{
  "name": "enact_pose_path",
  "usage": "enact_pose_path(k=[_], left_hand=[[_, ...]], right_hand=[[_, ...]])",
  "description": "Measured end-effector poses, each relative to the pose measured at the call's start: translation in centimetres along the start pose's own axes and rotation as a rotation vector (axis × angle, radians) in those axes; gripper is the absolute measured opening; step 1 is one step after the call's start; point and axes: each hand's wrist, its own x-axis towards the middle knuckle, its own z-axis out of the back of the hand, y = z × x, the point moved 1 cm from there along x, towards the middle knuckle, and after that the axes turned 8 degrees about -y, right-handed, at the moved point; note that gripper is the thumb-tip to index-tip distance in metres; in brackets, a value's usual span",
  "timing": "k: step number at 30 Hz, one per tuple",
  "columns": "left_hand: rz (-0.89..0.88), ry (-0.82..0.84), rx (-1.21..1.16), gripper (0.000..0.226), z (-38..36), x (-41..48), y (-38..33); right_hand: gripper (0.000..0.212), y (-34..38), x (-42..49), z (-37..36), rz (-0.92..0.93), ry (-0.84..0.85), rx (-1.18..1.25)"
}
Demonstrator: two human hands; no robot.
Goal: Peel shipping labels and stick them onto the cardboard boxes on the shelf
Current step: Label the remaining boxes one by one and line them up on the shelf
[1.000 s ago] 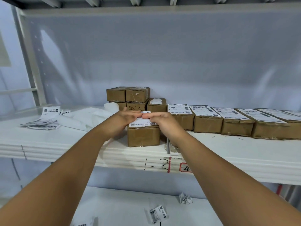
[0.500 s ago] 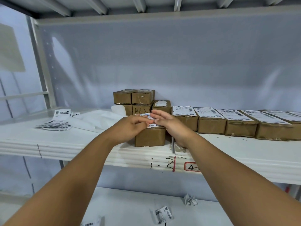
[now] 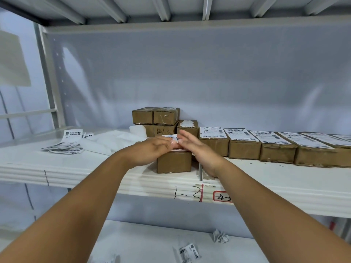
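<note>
Hands over the box top, neither gripping. Left hand (image 3: 152, 151) lies palm down on the label (image 3: 169, 137), fingers loosely bent, pressing it flat. Right hand (image 3: 197, 149) has its fingers straight and raised, tips just at the label's right end, holding nothing.

A second ago both sets of fingertips met on the label and pressed. Now the right fingers lift clear while the left smooths on. Judgement: label is stuck, this box (image 3: 174, 162) is nearly done, next label due.

- Label: thin white paper, black print, flat on the top face.
- Box: squat matte brown cardboard, at the near edge of the white shelf (image 3: 95, 173).
- Right: row of labelled boxes (image 3: 245, 149).
- Behind: bare boxes (image 3: 155, 118), stacked.
- Far left: loose labels (image 3: 64, 147) beside slick white backing sheets (image 3: 112, 139).
</note>
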Motion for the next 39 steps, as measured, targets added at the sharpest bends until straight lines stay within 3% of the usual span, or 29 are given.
enact_pose_path(k=[2,6,10,15,18,22,25,28,31,37,39], left_hand=[[0.025,-0.030,0.067,0.043,0.4,0.5,0.5],[0.058,-0.031,0.146,0.020,0.7,2.2,0.2],[0.100,0.026,0.139,0.026,0.9,3.1,-0.1],[0.151,0.039,0.368,0.032,0.4,4.9,-0.3],[0.172,0.101,0.256,0.039,-0.1,5.7,-1.0],[0.162,0.130,0.292,0.045,-0.8,6.4,-0.1],[0.192,0.069,0.218,0.045,-1.5,6.2,0.3],[0.193,0.018,0.072,0.037,-1.5,6.3,0.2],[0.184,-0.019,-0.219,0.030,-1.0,4.4,0.6],[0.196,-0.030,-0.220,0.062,-0.3,0.9,1.7],[0.166,-0.027,-0.153,0.082,-0.7,-0.2,1.7]], right_hand=[[0.054,-0.2,0.0,-0.2,0.011,-0.016,-0.064],[0.073,-0.1,0.0,0.1,-0.056,-0.043,-0.002],[0.083,0.0,0.0,0.4,-0.083,-0.046,0.017],[0.083,0.0,0.2,0.6,-0.089,-0.053,0.010],[0.079,0.0,0.2,0.6,-0.085,-0.051,0.009],[0.076,-0.1,0.2,0.7,-0.076,-0.051,0.014],[0.067,-0.4,0.6,0.6,-0.064,-0.037,-0.012],[0.052,-0.5,0.7,0.3,-0.064,-0.020,-0.100],[0.047,-0.7,0.9,0.2,-0.038,-0.043,-0.177],[0.045,-1.0,1.3,-0.4,-0.034,-0.078,-0.245],[0.045,-1.0,1.3,-0.5,-0.027,-0.081,-0.264]])
